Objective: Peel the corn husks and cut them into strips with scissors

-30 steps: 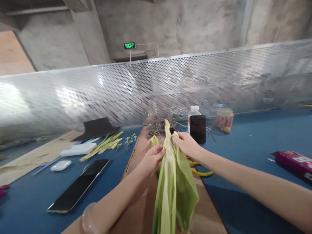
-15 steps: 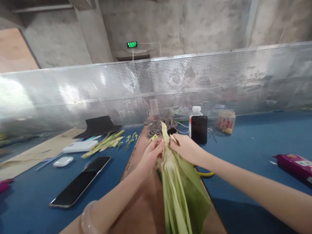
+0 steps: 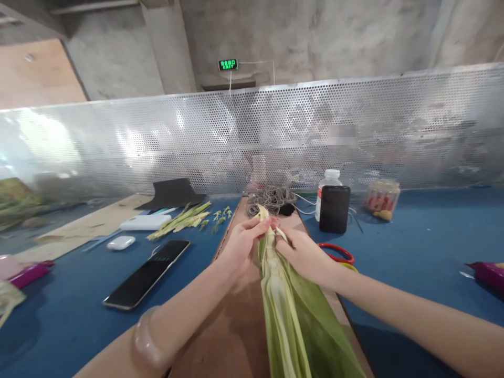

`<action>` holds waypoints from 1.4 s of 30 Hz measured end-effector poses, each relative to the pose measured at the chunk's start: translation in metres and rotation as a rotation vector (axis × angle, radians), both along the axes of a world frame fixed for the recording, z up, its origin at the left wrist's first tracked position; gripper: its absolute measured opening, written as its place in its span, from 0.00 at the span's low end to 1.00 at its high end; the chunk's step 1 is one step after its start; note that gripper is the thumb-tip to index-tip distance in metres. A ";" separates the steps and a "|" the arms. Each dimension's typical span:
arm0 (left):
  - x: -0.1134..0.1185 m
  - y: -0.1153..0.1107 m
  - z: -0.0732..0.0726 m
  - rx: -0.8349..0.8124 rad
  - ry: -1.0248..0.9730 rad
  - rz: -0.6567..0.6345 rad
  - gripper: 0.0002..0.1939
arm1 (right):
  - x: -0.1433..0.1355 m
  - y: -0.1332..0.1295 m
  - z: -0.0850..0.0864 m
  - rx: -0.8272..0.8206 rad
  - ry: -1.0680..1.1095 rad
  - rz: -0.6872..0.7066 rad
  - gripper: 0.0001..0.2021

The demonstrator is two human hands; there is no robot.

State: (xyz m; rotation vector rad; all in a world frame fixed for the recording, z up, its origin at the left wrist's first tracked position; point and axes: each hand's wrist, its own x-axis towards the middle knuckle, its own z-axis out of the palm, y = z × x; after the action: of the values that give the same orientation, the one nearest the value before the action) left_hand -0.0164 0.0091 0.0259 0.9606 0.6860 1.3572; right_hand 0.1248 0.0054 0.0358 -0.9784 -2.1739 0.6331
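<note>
A bundle of pale green corn husks [image 3: 281,294] hangs toward me over a brown board [image 3: 226,325], its narrow end up between my hands. My left hand [image 3: 246,239] pinches the top of the bundle, where a pale strip of husk [image 3: 261,212] bends over to the left. Close beside it, my right hand [image 3: 301,252] is closed round the gathered neck of the same husks from the right. The fingertips of both hands nearly meet there, and partly hide the neck. Just behind them lies a tangle of grey cord [image 3: 271,198].
Left on the blue table are a phone [image 3: 147,275], a white earphone case [image 3: 121,242], a white power bank [image 3: 145,223] and cut stalks [image 3: 181,220]. To the right are red-handled scissors [image 3: 338,253], a bottle [image 3: 331,178] behind a black phone [image 3: 334,209], and a jar [image 3: 382,199].
My hands have drawn closer together at the husk neck, and the strip at the top now bends over, shorter in view. The view has shifted left, and the red scissor handle now shows.
</note>
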 end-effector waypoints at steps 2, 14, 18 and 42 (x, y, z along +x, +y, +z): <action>-0.002 0.001 0.001 0.006 -0.033 -0.025 0.12 | 0.000 0.000 0.000 -0.034 0.033 0.006 0.11; -0.010 0.014 -0.012 -0.037 -0.066 -0.131 0.14 | 0.002 0.001 0.004 -0.253 0.038 0.022 0.10; -0.007 0.013 -0.014 -0.057 -0.089 -0.139 0.11 | 0.002 0.003 -0.002 -0.264 0.053 0.022 0.11; -0.003 0.006 -0.012 -0.046 -0.148 -0.258 0.13 | 0.001 0.002 -0.004 -0.706 0.451 0.100 0.11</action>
State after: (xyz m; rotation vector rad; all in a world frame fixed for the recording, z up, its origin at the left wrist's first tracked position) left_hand -0.0190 0.0149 0.0144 0.8699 0.4622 1.1659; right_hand 0.1254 0.0070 0.0319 -0.9395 -1.6140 1.5689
